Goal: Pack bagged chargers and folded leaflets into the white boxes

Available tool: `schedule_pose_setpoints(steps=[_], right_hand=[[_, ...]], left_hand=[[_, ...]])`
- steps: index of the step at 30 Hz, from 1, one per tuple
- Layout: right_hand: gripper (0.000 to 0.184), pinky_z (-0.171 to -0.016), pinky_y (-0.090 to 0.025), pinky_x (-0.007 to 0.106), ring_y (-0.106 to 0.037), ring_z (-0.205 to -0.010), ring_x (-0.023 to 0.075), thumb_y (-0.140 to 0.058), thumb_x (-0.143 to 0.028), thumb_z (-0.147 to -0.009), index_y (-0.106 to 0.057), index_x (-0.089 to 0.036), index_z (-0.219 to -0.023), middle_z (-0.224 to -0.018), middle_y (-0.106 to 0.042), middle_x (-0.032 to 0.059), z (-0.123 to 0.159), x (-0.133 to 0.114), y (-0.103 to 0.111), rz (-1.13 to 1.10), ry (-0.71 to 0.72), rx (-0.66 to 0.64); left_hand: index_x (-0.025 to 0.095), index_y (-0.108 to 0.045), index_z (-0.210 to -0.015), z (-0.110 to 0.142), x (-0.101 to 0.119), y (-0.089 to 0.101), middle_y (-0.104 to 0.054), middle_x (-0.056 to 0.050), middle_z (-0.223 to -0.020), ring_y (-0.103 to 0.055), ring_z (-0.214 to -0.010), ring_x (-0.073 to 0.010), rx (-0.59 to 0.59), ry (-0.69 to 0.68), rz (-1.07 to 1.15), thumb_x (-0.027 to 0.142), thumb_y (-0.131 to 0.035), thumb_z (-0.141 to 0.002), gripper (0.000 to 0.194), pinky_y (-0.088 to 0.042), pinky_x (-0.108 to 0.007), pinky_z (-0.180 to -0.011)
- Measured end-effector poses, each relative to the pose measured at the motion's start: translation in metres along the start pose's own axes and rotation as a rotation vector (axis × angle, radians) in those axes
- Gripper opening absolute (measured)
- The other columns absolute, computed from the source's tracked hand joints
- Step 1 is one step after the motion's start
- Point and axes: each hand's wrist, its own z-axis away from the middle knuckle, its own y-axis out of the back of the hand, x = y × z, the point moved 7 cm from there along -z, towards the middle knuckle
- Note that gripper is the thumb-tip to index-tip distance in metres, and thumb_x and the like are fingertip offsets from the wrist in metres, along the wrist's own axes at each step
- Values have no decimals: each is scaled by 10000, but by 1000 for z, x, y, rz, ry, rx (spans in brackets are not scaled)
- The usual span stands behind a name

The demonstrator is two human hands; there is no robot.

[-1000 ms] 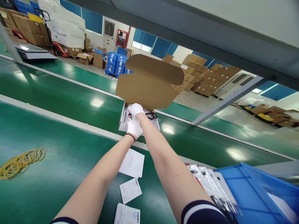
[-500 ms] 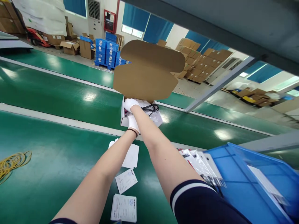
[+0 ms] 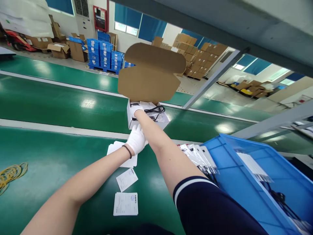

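Note:
A small white carton [image 3: 133,124] with its brown lid [image 3: 149,76] standing open rests on the far green belt. My right hand [image 3: 136,112], in a white glove, reaches into the carton beside a coiled black cable [image 3: 156,110]; its fingers are hidden among the contents. Nearer to me, my gloved left hand [image 3: 136,141] hovers just in front of the carton's near wall, above a stack of white sheets [image 3: 114,149]. It holds nothing, and a dark bead bracelet circles its wrist.
A blue plastic bin [image 3: 244,173] stands at right, with several bagged packets [image 3: 198,156] fanned beside it. Two leaflets [image 3: 126,204] [image 3: 126,179] lie on the near belt and yellow rubber bands [image 3: 11,173] at far left. A slanted metal post [image 3: 210,81] crosses behind the carton.
My left hand has drawn back out of the carton toward me and now hangs over the paper stack. My right hand stays inside the carton. The view has shifted left.

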Motion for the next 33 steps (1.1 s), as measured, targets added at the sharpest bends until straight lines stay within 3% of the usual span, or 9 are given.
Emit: schedule_pose_setpoints(steps=[3,7,10,12,15,20,24,29,33], right_hand=[[336,-927,-501,479,-623,-1081,268,-576,-353,-962,-622,-125,-1203,-1196,-639,143,36,7,11,31,-60,66],[378,-967,-429,518,-538,-1203,374,-410,-242,-994,-604,-66,-1266,-1282,-560,271,92,10,2,66,-60,191],[454,-968,-435,457,-522,-1207,352,-509,-463,-944,-599,-223,-1320,-1333,-542,185,133,-9,-39,-15,188,138],[711,-935,-463,434,-525,-1182,353,-704,-600,-756,-544,-297,-1380,-1321,-547,147,154,-18,-76,-120,329,9],[914,-964,-449,432,-488,-1212,358,-815,-591,-603,-520,-264,-1404,-1327,-527,150,164,-1,-115,-265,243,-33],[560,-1015,-413,383,-484,-1223,282,-765,-425,-710,-649,-217,-1216,-1314,-536,108,162,41,-132,-438,120,118],[250,-932,-464,392,-583,-1059,258,-627,-368,-812,-665,-200,-994,-1092,-652,75,176,56,-128,-680,30,265],[297,-756,-518,350,-644,-827,232,-508,-490,-897,-641,-229,-945,-874,-689,27,204,20,-122,-863,72,171],[338,-883,-494,348,-623,-1027,231,-441,-437,-955,-664,-227,-1098,-1139,-679,58,223,-12,-104,-797,239,226]], left_hand=[[135,-669,-1128,54,-14,27,-565,-185,-1291,-535,-1136,-332,91,22,-10,388,-496,-932,364,-412,-473,-956],[189,-685,-1058,138,-91,49,-570,-142,-1339,-594,-1125,-297,232,352,67,369,-416,-965,336,-457,-421,-957],[189,-686,-1143,195,-140,42,-577,-135,-1370,-547,-1245,-320,275,689,221,440,-419,-959,410,-433,-445,-1039],[185,-676,-1202,216,-146,34,-555,-120,-1406,-499,-1312,-313,296,795,328,477,-436,-946,457,-385,-451,-1106],[205,-675,-1228,221,-131,27,-547,-81,-1422,-478,-1340,-278,318,799,433,484,-454,-936,461,-345,-425,-1151],[196,-682,-1226,216,-117,28,-539,-69,-1429,-494,-1326,-258,393,792,480,443,-459,-939,440,-353,-409,-1152],[181,-659,-1259,220,-118,32,-575,-86,-1390,-521,-1299,-252,503,792,537,413,-479,-929,442,-362,-397,-1146],[207,-465,-1444,209,-97,23,-572,-93,-1393,-628,-1145,-247,408,696,1008,510,-599,-853,677,-527,-342,-955],[193,-700,-1063,212,-102,15,-731,-54,-1043,-666,-957,-259,252,799,906,444,-695,-778,380,-550,-337,-841]])
